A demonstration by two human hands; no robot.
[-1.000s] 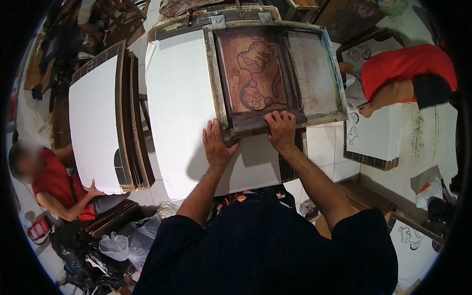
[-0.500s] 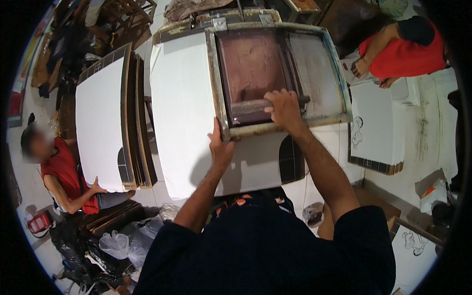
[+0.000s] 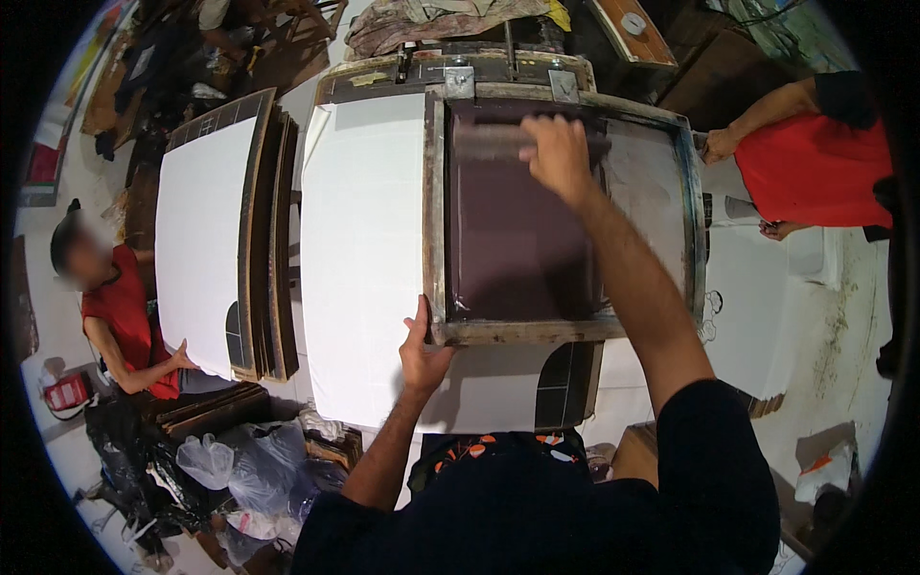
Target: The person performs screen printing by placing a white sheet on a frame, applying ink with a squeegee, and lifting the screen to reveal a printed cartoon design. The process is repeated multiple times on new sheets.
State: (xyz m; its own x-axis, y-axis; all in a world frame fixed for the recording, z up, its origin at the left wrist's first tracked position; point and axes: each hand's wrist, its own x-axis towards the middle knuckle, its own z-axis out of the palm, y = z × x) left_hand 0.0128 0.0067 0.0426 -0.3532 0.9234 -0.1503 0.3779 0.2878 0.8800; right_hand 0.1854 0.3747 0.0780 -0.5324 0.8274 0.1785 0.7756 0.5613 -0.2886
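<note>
Screen frame (image 3: 565,331) on cloth-covered table (image 3: 364,259); stacked boards (image 3: 259,240) left.

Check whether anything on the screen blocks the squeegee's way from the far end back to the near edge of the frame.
Nothing visible does. The right hand holds the squeegee at the far end; the dark mesh is bare down to the near edge, which the left hand holds.

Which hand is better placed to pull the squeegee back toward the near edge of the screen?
Right. The right hand already grips the squeegee at the far end of the screen frame, over the dark mesh. The left hand is on the frame's near left corner, seemingly steadying it.
</note>
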